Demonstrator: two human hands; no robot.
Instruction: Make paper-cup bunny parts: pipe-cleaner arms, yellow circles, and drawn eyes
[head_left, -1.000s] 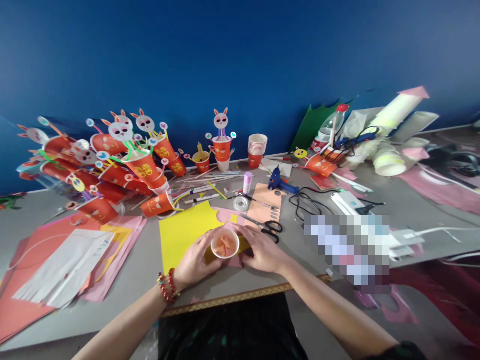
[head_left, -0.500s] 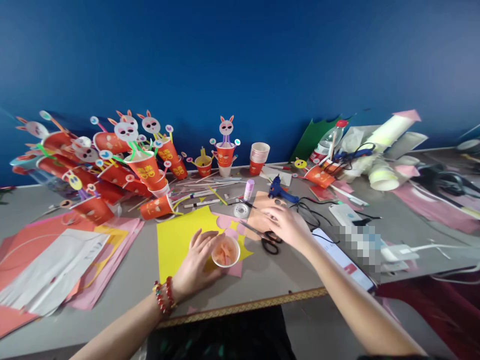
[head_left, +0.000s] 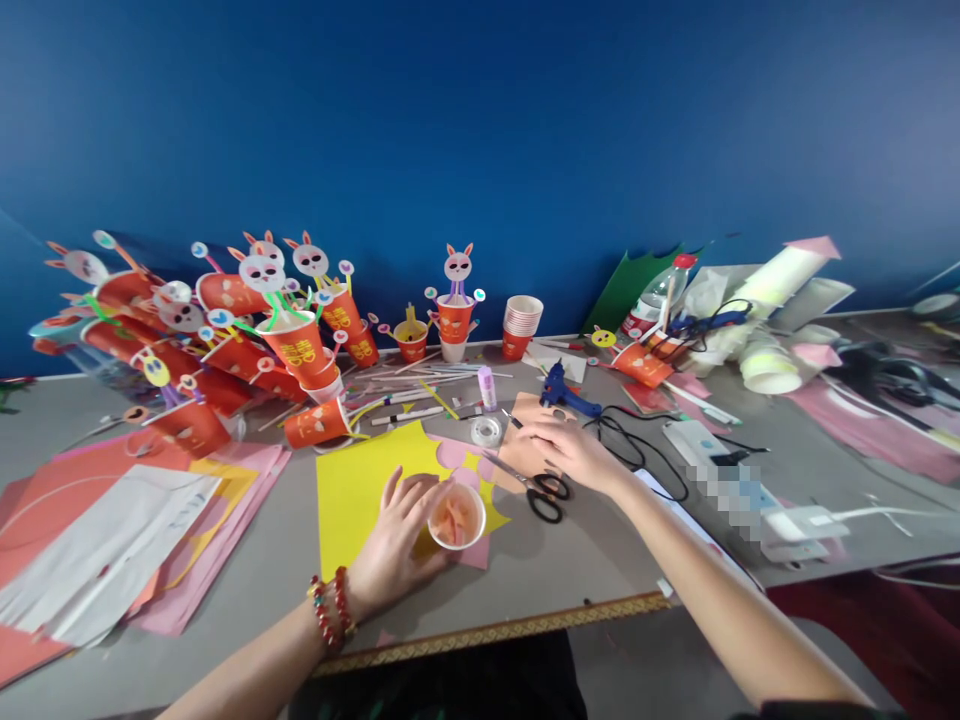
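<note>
My left hand is curled round the left side of a white-rimmed paper cup, its fingers closed on it. Inside the cup lie crumpled orange-pink pieces. Beneath hand and cup are a yellow sheet with cut edges and some pink paper. My right hand is over a peach-coloured sheet, fingers closed on a slim dark pen-like stick whose light tip shows at the left. Black-handled scissors lie just below this hand. A tape roll rests beside the stick.
Red paper cups with rabbit faces crowd the back left. A cup stack, glue stick and blue glue gun stand or lie behind my hands. Right are black cables, a phone and a power strip.
The view has tilted slightly, so everything sits a little lower. My right hand has come down a bit, and less of the dark stick shows. My left hand still holds the cup.
</note>
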